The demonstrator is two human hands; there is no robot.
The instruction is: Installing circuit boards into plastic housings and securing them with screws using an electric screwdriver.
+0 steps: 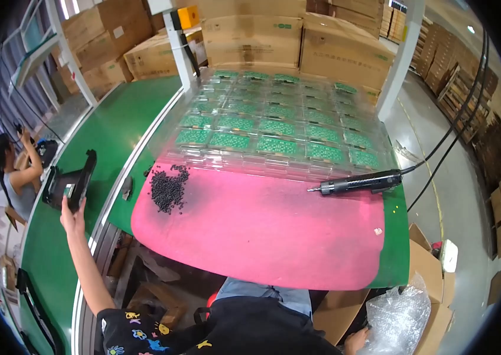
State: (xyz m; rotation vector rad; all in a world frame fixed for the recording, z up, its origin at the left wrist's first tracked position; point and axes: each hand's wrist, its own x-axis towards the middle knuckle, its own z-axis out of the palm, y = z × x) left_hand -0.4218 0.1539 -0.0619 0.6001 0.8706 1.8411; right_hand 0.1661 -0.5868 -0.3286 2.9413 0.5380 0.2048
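Note:
Out over the green conveyor belt at the left, my left hand (73,219) has its fingers closed on the near edge of a black plastic housing (66,184). A small green and white part shows on the housing beside my fingertips. Low at the right, my right hand (355,342) is down by an open cardboard box (425,269), next to a crumpled clear plastic bag (401,310). Its fingers are mostly hidden, so whether it holds anything is unclear.
A pink mat (262,236) bears a pile of small black pieces (169,189) and a black electric screwdriver (360,183). Behind them stand clear trays with green circuit boards (277,146). Another black housing (37,310) lies on the belt. A person (17,177) sits across the belt.

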